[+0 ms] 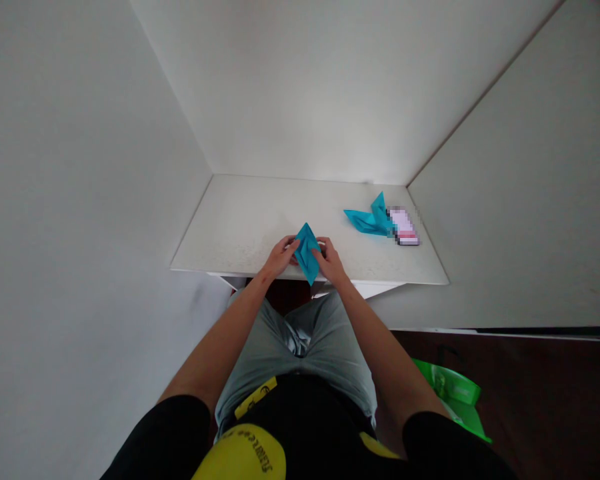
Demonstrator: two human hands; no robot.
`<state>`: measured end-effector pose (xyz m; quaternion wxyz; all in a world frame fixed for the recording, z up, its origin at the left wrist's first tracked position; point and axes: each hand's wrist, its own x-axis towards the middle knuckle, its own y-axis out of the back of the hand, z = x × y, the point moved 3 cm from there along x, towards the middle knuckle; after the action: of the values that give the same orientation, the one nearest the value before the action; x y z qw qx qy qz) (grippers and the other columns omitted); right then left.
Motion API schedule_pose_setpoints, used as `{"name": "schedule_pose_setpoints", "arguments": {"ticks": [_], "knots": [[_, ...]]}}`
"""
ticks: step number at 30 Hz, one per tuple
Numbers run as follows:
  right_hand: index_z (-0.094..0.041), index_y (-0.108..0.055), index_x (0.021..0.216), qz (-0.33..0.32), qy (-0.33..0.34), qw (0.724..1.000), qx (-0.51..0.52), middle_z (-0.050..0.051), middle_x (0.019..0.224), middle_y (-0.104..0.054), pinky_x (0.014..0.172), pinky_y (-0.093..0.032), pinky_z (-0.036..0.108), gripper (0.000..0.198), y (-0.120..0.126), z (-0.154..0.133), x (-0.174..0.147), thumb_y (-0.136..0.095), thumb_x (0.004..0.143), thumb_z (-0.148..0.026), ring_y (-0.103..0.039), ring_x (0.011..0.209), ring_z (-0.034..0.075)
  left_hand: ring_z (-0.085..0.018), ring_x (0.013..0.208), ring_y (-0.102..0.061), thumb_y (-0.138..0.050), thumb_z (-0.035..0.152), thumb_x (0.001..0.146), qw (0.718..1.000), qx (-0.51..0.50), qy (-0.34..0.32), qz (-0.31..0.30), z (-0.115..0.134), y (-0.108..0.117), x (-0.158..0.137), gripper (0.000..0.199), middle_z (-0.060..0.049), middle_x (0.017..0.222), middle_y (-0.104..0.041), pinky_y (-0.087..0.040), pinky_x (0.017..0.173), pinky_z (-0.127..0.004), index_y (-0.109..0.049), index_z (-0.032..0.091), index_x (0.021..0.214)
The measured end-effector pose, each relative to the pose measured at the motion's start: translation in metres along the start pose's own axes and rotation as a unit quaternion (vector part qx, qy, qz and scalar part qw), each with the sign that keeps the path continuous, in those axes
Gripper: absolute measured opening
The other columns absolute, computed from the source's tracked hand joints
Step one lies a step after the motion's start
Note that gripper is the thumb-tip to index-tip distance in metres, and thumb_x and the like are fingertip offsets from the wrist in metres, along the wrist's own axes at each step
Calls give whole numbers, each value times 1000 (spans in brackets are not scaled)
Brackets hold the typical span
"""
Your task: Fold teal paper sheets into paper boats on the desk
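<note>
Between my two hands, over the front part of the white shelf table, is a piece of folded blue paper [307, 252] in a diamond shape, one point up and one down. My left hand [282, 256] grips its left edge, the thumb lying on the face of the paper. On the opposite edge, my right hand [330, 260] pinches it, also with the thumb in front. The fingers behind the paper are partly hidden. To the right lie other folded blue paper shapes [367, 221], with pointed ends.
A phone [404, 227], blurred out, lies against the blue shapes at the right of the white table [250, 207]. White walls enclose the table at the left, back and right. Down on the dark floor at the right is a green plastic object [457, 393].
</note>
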<state>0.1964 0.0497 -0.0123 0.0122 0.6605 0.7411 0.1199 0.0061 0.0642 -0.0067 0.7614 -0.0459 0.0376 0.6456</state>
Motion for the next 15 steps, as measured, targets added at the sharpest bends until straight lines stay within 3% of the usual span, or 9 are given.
{"name": "schedule_pose_setpoints", "arguments": {"ticks": [3, 6, 8, 11, 15], "knots": [[-31, -47, 132, -16, -13, 1000, 23, 0, 90, -74, 62, -51, 33, 50, -2, 4, 0, -63, 97, -62, -64, 68, 20, -16, 74, -71, -73, 55, 96, 1000, -15, -1, -5, -1, 0, 1, 57, -9, 113, -76, -60, 58, -27, -64, 21, 141], [-31, -44, 134, -19, 5, 1000, 18, -1, 91, -71, 62, -50, 32, 53, -3, 3, 0, -65, 96, -59, -62, 69, 19, -14, 65, -67, -74, 56, 96, 1000, -19, 2, -24, -2, -1, 1, 62, -5, 95, -75, -58, 56, -26, -63, 21, 146], [-30, -46, 130, 6, 32, 999, -13, 1, 101, -68, 63, -50, 31, 50, -1, 1, 1, -69, 93, -55, -60, 74, 18, -14, 62, -64, -74, 56, 95, 999, -17, 3, -30, -2, -2, 1, 62, -4, 88, -72, -57, 55, -25, -64, 21, 145], [-28, -51, 120, 52, 61, 995, -58, 5, 118, -61, 65, -50, 31, 41, 1, 0, 1, -71, 91, -49, -56, 81, 18, -13, 63, -64, -74, 52, 94, 1000, -11, 1, -28, -1, -3, 1, 58, -5, 93, -73, -55, 53, -23, -67, 21, 143], [-26, -54, 110, 125, 92, 984, -92, 7, 117, -54, 70, -50, 34, 35, 5, -1, 0, -73, 87, -43, -51, 82, 19, -13, 65, -64, -68, 44, 97, 1000, 17, 17, -11, 0, -4, 2, 49, -6, 96, -74, -55, 53, -22, -70, 19, 139]]}}
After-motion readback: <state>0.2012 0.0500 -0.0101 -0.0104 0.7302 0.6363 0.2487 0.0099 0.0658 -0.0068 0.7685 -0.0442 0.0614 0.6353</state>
